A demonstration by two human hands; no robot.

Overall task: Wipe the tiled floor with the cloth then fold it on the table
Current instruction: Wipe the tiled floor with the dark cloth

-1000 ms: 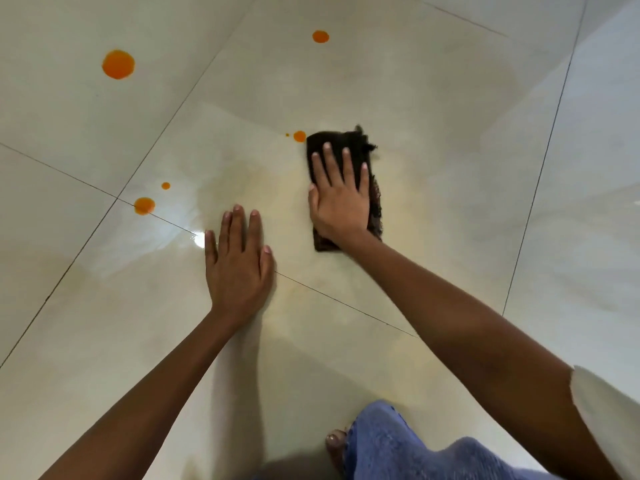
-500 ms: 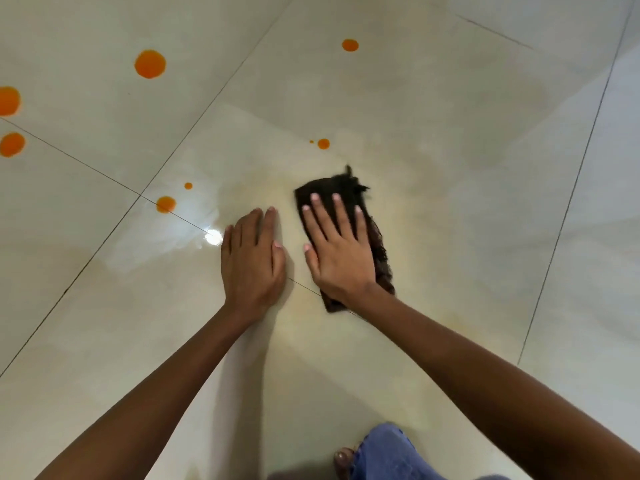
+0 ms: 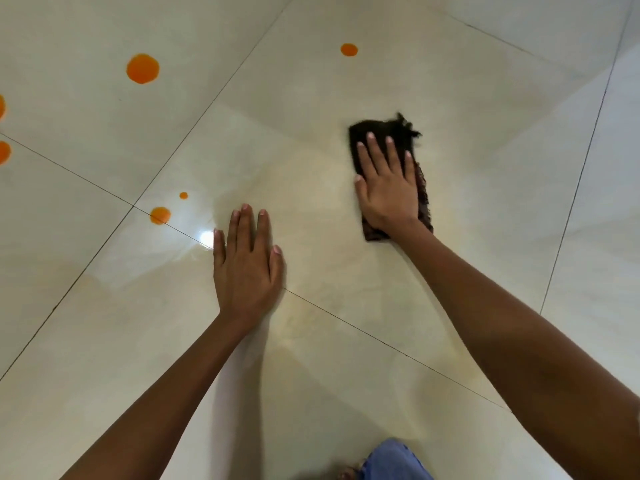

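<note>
Cloth (image 3: 421, 188) was the dark fringed rag out on the right, but going left to right: a bunch of orange spots (image 3: 142, 68) sat untouched on the tiled floor (image 3: 104, 323) at far left and top, with a small pair (image 3: 160, 215) by the grout line. Left hand (image 3: 246, 268) was planted flat on bare tile, fingers straight and close together, holding nothing. Right hand (image 3: 388, 188) lay flat on the rag, fingers (image 3: 372, 152) a bit spread and pressing it down; fabric stuck out past the fingertips and along the pinky side. Risk, I reckon: that bracing palm sliding on glossy wet tile, or the rag just smearing orange around since it's bunched so small
</note>
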